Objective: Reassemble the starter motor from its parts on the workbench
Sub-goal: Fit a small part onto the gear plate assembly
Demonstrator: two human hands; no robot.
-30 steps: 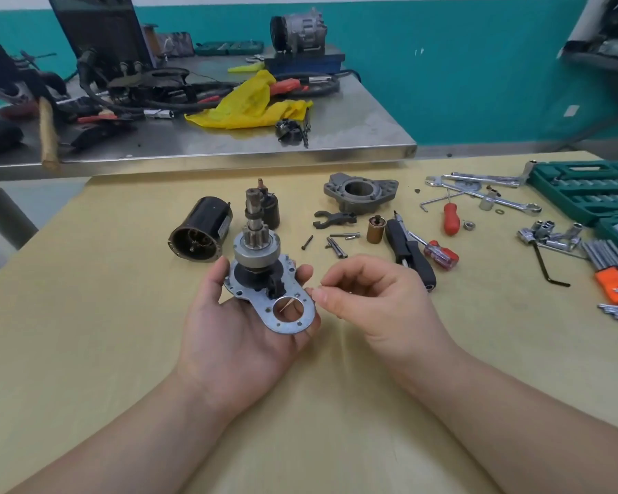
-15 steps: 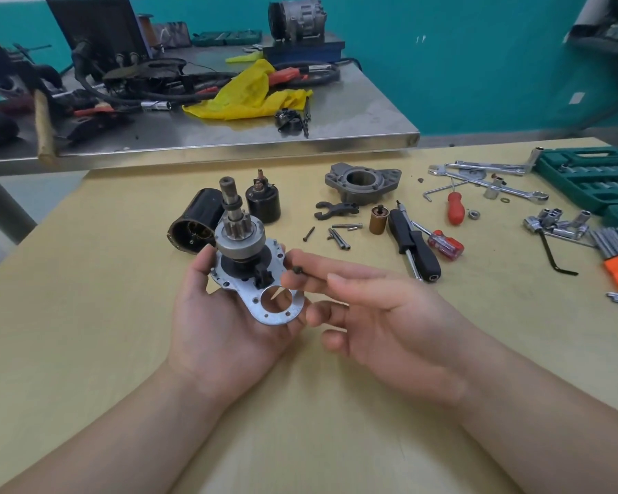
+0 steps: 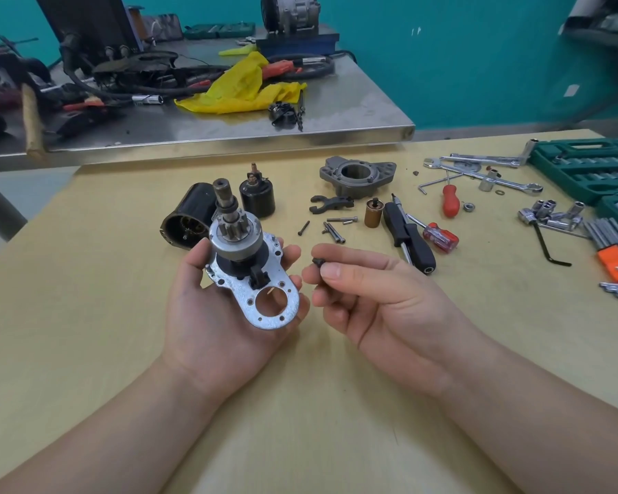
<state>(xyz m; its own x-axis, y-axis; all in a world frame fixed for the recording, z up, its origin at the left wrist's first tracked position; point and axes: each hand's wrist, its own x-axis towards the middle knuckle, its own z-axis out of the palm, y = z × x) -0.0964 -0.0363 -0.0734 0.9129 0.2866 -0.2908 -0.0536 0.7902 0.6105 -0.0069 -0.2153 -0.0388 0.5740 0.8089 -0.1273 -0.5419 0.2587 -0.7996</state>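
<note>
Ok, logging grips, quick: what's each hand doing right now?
Left hand: holds the silver plate with geared pinion shaft.
Right hand: pinches a small dark part.

Bare tabletop (image 3: 97,315) beneath hands; parts beyond.

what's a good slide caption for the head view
Left hand cradles the pinion-and-plate assembly while the right hand pinches a small dark part beside it.
</note>
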